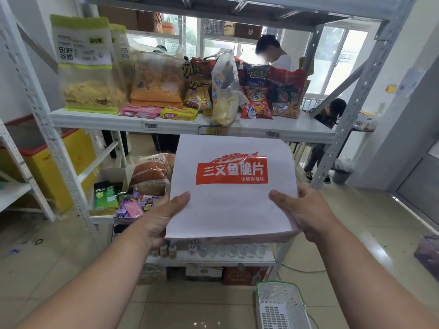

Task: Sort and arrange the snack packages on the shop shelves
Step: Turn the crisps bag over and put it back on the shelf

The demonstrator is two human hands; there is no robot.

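I hold a flat white snack box (232,210) with a red-orange label in front of me, below the middle shelf (99,118). My left hand (164,217) grips its lower left edge, thumb on top. My right hand (301,210) grips its lower right edge the same way. On the shelf stand tall green-topped cereal bags (85,65), a clear bag of yellow snacks (158,81), pink and yellow wafer packs (140,111), a leaning clear chip bag (224,89) and red chip bags (285,93).
A lower shelf holds a brown bag (149,173), a green pack (105,195) and purple packets (133,206). Small bottles (228,250) line the shelf below. A white-and-green basket (281,305) sits on the floor at right. Two people are behind the rack.
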